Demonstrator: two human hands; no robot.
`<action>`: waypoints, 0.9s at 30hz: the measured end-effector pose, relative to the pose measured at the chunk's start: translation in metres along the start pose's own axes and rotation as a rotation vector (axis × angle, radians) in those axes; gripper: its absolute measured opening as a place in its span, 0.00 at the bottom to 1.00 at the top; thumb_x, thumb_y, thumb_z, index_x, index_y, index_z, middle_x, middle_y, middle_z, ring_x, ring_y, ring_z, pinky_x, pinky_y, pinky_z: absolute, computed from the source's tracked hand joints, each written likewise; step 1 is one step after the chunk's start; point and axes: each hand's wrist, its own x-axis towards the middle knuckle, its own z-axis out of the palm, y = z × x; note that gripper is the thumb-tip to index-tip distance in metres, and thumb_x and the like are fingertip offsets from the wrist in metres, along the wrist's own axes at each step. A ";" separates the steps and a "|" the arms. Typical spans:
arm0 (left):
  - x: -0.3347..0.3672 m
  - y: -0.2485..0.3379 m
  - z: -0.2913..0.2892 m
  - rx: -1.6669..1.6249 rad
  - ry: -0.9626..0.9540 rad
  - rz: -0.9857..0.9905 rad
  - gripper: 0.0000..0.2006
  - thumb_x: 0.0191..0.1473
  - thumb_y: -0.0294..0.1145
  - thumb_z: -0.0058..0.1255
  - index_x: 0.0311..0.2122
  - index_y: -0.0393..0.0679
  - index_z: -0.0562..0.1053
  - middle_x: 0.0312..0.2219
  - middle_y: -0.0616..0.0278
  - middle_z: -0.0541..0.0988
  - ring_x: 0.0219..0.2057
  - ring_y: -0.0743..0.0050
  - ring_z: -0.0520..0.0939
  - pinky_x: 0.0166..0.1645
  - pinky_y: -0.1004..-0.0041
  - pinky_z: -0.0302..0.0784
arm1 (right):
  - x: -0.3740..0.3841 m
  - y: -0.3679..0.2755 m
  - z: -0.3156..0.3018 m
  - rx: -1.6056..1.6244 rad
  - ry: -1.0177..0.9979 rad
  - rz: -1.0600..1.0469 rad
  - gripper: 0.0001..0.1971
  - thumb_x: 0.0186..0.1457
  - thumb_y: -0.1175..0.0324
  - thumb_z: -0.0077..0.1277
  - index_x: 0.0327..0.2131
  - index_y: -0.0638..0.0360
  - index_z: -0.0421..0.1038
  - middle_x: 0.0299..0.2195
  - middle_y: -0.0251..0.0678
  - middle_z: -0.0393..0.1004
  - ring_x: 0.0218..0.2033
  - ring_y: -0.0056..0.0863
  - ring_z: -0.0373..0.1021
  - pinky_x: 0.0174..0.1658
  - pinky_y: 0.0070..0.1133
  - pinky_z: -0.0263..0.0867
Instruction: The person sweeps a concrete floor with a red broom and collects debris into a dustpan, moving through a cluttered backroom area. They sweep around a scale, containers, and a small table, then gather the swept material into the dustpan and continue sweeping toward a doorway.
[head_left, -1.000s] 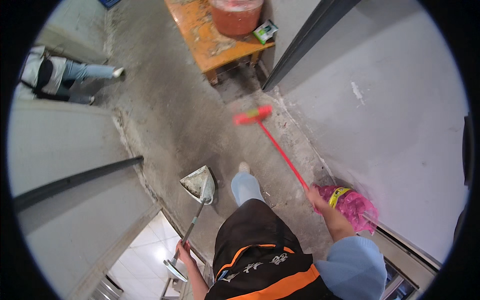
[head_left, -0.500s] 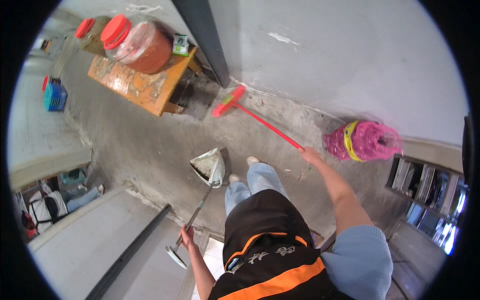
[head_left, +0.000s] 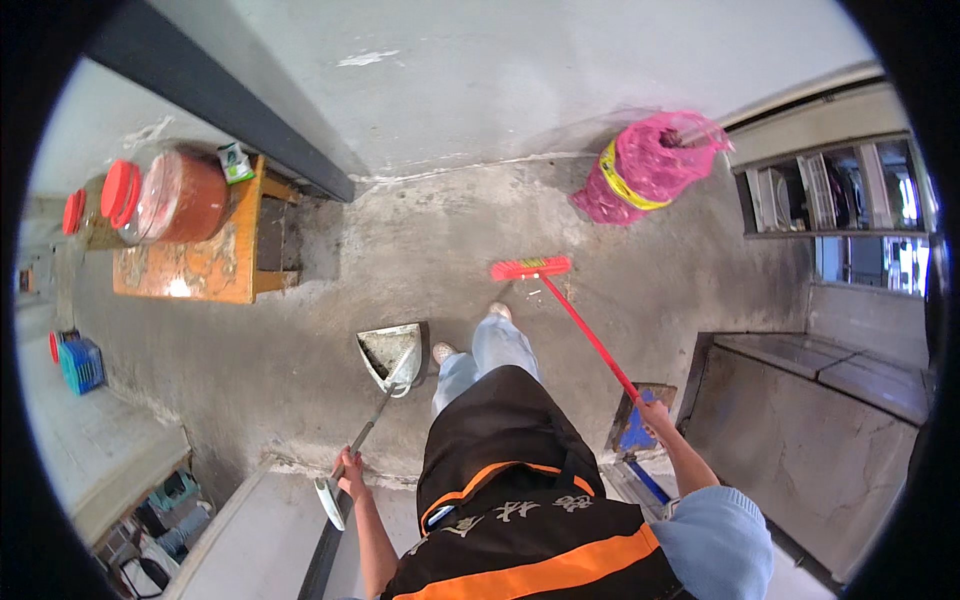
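Sweeping appears part-done: dustpan [head_left: 407,365] holds grime [head_left: 383,348], pale scrap [head_left: 534,293] lies near broom [head_left: 545,267]; left hand [head_left: 351,473] fingers clamped on dustpan, right hand [head_left: 655,420] on broom.

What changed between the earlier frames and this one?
The view swung right, putting the orange table at its left. The red broom head moved away from the table, nearer the shoes. Nothing was grasped or released: the right hand still holds the broom handle, the left hand the dustpan.
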 end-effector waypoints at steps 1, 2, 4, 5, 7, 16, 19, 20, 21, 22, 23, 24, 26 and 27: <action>0.002 0.000 0.004 0.003 -0.023 0.029 0.11 0.46 0.32 0.47 0.35 0.36 0.70 0.27 0.59 0.73 0.25 0.75 0.75 0.29 0.81 0.72 | 0.002 0.005 -0.006 0.000 0.018 -0.062 0.27 0.46 0.46 0.37 0.30 0.65 0.68 0.22 0.50 0.69 0.29 0.40 0.69 0.33 0.32 0.63; -0.002 -0.005 0.011 0.021 0.005 -0.010 0.11 0.46 0.31 0.47 0.35 0.37 0.71 0.27 0.59 0.73 0.24 0.76 0.75 0.29 0.82 0.72 | 0.009 0.003 -0.013 -0.012 0.070 -0.046 0.26 0.46 0.47 0.38 0.29 0.66 0.68 0.20 0.49 0.69 0.26 0.38 0.70 0.31 0.31 0.63; -0.008 -0.012 0.023 0.046 -0.060 0.077 0.11 0.46 0.32 0.47 0.35 0.37 0.70 0.27 0.59 0.73 0.25 0.76 0.75 0.30 0.82 0.72 | 0.038 -0.019 -0.026 0.142 0.155 -0.363 0.25 0.47 0.48 0.39 0.26 0.67 0.68 0.15 0.47 0.68 0.21 0.36 0.70 0.26 0.30 0.62; -0.012 -0.017 0.030 0.039 -0.034 0.163 0.11 0.47 0.32 0.47 0.35 0.37 0.70 0.27 0.59 0.73 0.25 0.76 0.75 0.30 0.82 0.72 | 0.060 -0.039 -0.033 0.119 0.077 -0.320 0.25 0.48 0.49 0.38 0.24 0.69 0.67 0.16 0.49 0.68 0.24 0.41 0.69 0.27 0.32 0.61; -0.026 -0.032 0.044 0.067 -0.092 0.075 0.11 0.46 0.31 0.47 0.34 0.36 0.70 0.26 0.59 0.73 0.24 0.76 0.75 0.29 0.83 0.72 | 0.114 -0.088 -0.041 0.070 0.255 -0.330 0.30 0.48 0.46 0.35 0.27 0.71 0.67 0.24 0.57 0.68 0.36 0.47 0.65 0.35 0.35 0.60; -0.089 -0.083 0.100 0.186 -0.141 0.163 0.13 0.48 0.33 0.45 0.36 0.35 0.70 0.28 0.59 0.73 0.26 0.74 0.75 0.32 0.79 0.73 | 0.217 -0.070 -0.061 0.343 -0.223 -0.339 0.25 0.50 0.47 0.34 0.23 0.64 0.64 0.10 0.39 0.63 0.09 0.33 0.62 0.12 0.29 0.56; -0.105 -0.098 0.120 0.136 -0.137 0.173 0.12 0.48 0.32 0.45 0.36 0.35 0.70 0.28 0.58 0.73 0.26 0.74 0.76 0.32 0.79 0.73 | 0.220 -0.027 -0.099 0.379 -0.274 -0.290 0.24 0.50 0.48 0.35 0.20 0.63 0.62 0.08 0.37 0.60 0.06 0.29 0.58 0.08 0.27 0.51; -0.110 -0.102 0.125 0.138 -0.133 0.158 0.12 0.48 0.31 0.45 0.35 0.34 0.70 0.28 0.58 0.73 0.26 0.74 0.76 0.33 0.79 0.73 | 0.224 -0.026 -0.107 0.276 -0.214 -0.172 0.24 0.50 0.48 0.35 0.20 0.64 0.62 0.08 0.37 0.60 0.06 0.29 0.59 0.09 0.27 0.51; -0.116 -0.110 0.131 0.152 -0.115 0.043 0.12 0.47 0.31 0.45 0.35 0.34 0.70 0.28 0.58 0.73 0.26 0.73 0.76 0.33 0.78 0.72 | 0.231 -0.031 -0.110 0.234 -0.099 -0.327 0.24 0.50 0.49 0.35 0.19 0.64 0.62 0.08 0.36 0.60 0.06 0.29 0.58 0.09 0.27 0.51; -0.121 -0.112 0.135 0.124 -0.158 0.086 0.12 0.48 0.31 0.45 0.36 0.34 0.70 0.28 0.57 0.73 0.27 0.73 0.76 0.33 0.80 0.72 | 0.237 -0.041 -0.109 0.188 0.034 -0.426 0.24 0.51 0.49 0.34 0.19 0.63 0.62 0.07 0.36 0.60 0.06 0.28 0.58 0.10 0.27 0.51; -0.128 -0.118 0.140 0.106 -0.159 0.166 0.13 0.48 0.32 0.45 0.36 0.34 0.69 0.28 0.56 0.73 0.27 0.73 0.76 0.33 0.80 0.72 | 0.243 -0.052 -0.104 0.141 0.164 -0.523 0.24 0.51 0.49 0.34 0.18 0.63 0.62 0.07 0.36 0.59 0.06 0.28 0.58 0.10 0.26 0.51; -0.134 -0.117 0.143 0.103 -0.168 0.168 0.13 0.48 0.32 0.45 0.37 0.34 0.69 0.28 0.56 0.73 0.27 0.73 0.76 0.33 0.81 0.72 | 0.249 -0.064 -0.094 0.215 0.090 -0.522 0.24 0.51 0.49 0.33 0.19 0.64 0.63 0.08 0.37 0.61 0.08 0.29 0.60 0.12 0.27 0.53; -0.144 -0.120 0.149 0.107 -0.175 0.156 0.13 0.48 0.32 0.44 0.37 0.34 0.69 0.28 0.56 0.73 0.27 0.73 0.76 0.33 0.81 0.73 | 0.254 -0.073 -0.065 0.293 -0.058 -0.431 0.25 0.52 0.50 0.32 0.23 0.65 0.66 0.11 0.39 0.64 0.11 0.33 0.63 0.16 0.30 0.57; -0.147 -0.121 0.151 0.115 -0.181 0.150 0.13 0.48 0.32 0.44 0.37 0.34 0.69 0.28 0.56 0.73 0.27 0.73 0.76 0.33 0.81 0.73 | 0.252 -0.066 -0.048 0.343 -0.154 -0.421 0.25 0.52 0.50 0.32 0.24 0.65 0.67 0.12 0.41 0.66 0.13 0.35 0.64 0.18 0.31 0.58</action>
